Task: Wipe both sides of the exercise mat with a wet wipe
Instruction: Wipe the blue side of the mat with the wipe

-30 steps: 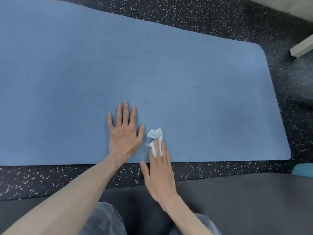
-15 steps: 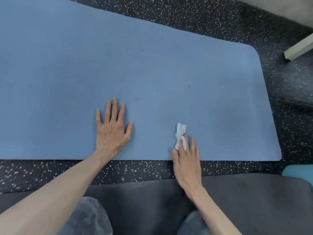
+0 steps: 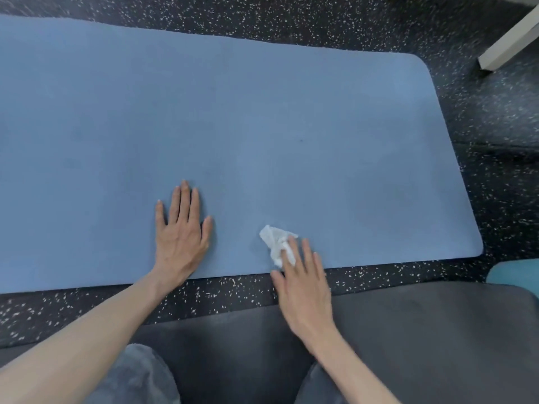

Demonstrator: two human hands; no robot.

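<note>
A blue exercise mat (image 3: 262, 126) lies flat on the speckled black floor and fills most of the view. My left hand (image 3: 180, 234) rests flat on the mat near its front edge, fingers straight and spread. My right hand (image 3: 303, 284) presses a crumpled white wet wipe (image 3: 275, 240) onto the mat with straight fingertips, just inside the front edge. The palm of that hand hangs over the floor strip in front of the mat.
A dark grey pad (image 3: 423, 330) lies under my knees in front of the mat. A teal object (image 3: 516, 271) shows at the right edge. A white bar (image 3: 507, 42) stands at the top right on the speckled floor (image 3: 481, 141).
My right hand slid the wipe to the right along the mat's front edge, away from my left hand. The wipe has spread and crumpled differently. My left hand stayed flat on the mat.
</note>
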